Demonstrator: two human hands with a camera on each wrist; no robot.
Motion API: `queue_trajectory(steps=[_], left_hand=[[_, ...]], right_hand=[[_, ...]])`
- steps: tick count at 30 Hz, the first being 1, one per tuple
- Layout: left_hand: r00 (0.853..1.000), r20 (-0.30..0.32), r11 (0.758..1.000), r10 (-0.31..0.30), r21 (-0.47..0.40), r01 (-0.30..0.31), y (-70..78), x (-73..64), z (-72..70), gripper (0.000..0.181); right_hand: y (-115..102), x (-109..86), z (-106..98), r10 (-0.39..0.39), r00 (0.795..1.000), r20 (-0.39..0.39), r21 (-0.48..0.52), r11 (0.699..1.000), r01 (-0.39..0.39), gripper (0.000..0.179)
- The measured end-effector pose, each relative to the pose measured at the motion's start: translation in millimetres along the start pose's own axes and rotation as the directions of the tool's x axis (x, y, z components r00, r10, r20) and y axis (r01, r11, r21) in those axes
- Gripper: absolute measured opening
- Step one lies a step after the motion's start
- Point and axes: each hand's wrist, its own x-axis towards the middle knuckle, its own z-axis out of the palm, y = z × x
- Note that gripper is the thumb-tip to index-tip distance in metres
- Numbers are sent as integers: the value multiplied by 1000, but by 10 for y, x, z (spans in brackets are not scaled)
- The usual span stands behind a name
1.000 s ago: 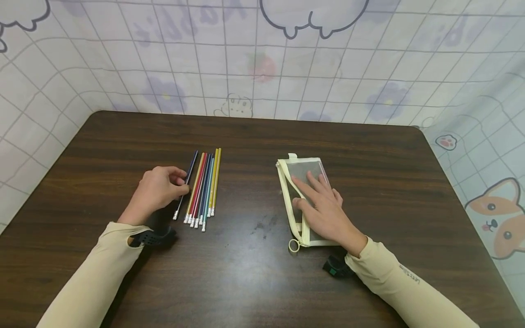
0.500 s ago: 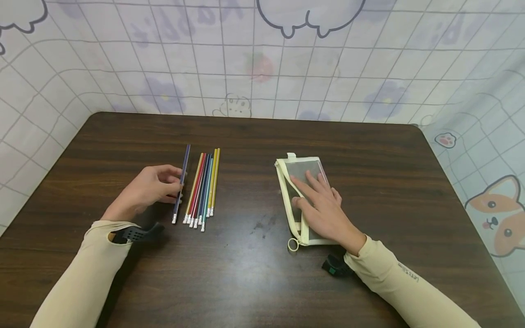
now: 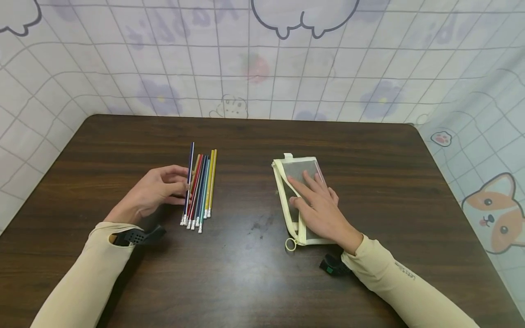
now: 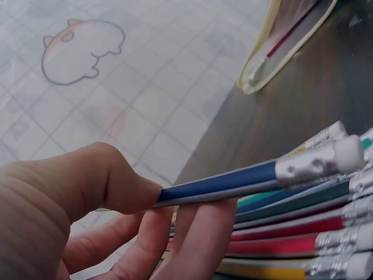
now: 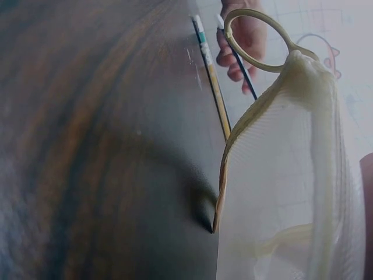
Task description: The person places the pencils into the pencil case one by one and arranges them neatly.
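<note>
Pencils (image 3: 202,191) left, pouch (image 3: 299,167) right, table (image 3: 242,191) beneath

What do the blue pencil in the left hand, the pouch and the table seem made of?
Blue pencil: smooth blue coat, probably painted wood; its shiny, crimped band suggests metal.
Pouch: translucent, fine-textured panel, perhaps nylon or plastic mesh; cream trim looks like fabric.
Table: dark grain, soft sheen; wood or laminate, I can't tell.

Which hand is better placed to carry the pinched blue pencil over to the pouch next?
Left, I'd say: the left hand pinches the blue pencil beside the other pencils. The right hand rests on the pouch, so it could steady that.
</note>
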Motion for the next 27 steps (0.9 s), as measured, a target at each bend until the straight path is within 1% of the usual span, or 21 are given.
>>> queue_trajectory(steps=[7,13,20,27], left_hand=[[1000,12,996,-17,-83,18,15,25,67,56],[1000,25,990,-14,-137,18,42,40,152,57],[1000,26,982,12,-187,-7,80,67,284,50],[998,53,972,17,-236,-4,119,113,440,52]], right_hand=[[3,-7,-6,2,1000,0,3,1000,-2,52],[6,-12,-14,2,1000,2,9,1000,-2,53],[3,-13,-16,-2,1000,0,11,1000,2,52],[5,-15,-14,2,1000,-1,14,1000,-2,51]])
